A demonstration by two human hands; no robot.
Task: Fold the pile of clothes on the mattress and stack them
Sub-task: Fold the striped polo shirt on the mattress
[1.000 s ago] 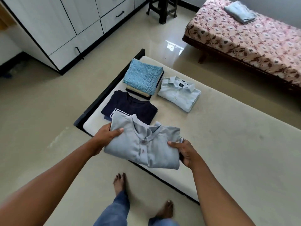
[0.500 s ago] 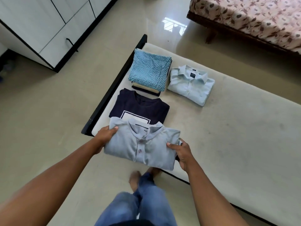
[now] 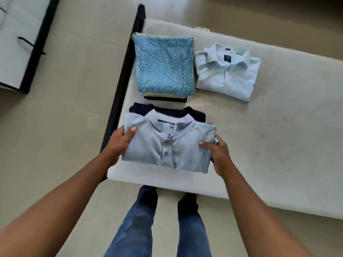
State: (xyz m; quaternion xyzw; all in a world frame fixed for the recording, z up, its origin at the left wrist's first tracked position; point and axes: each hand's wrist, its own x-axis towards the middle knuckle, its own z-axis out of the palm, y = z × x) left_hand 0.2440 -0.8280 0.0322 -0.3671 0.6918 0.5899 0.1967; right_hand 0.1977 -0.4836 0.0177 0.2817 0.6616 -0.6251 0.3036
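A folded light grey polo shirt (image 3: 167, 145) lies over a folded navy t-shirt (image 3: 176, 112) at the near left corner of the cream mattress (image 3: 278, 136). My left hand (image 3: 120, 143) grips the polo's left edge with the thumb on top. My right hand (image 3: 217, 154) grips its right edge. Beyond them, a turquoise zigzag-patterned cloth (image 3: 164, 64) tops a small stack of folded clothes. A folded pale blue collared shirt (image 3: 226, 71) lies to the right of that stack.
The mattress sits low on a tiled floor (image 3: 65, 127), with a black frame edge (image 3: 122, 80) along its left side. A white cabinet with black trim (image 3: 16, 43) stands at the far left. My legs in blue jeans (image 3: 141, 225) stand at the mattress's near edge.
Both hands carried the grey polo forward over the navy t-shirt, which now shows only at its far edge. I stepped closer, and the view tilted down, losing the floral bed.
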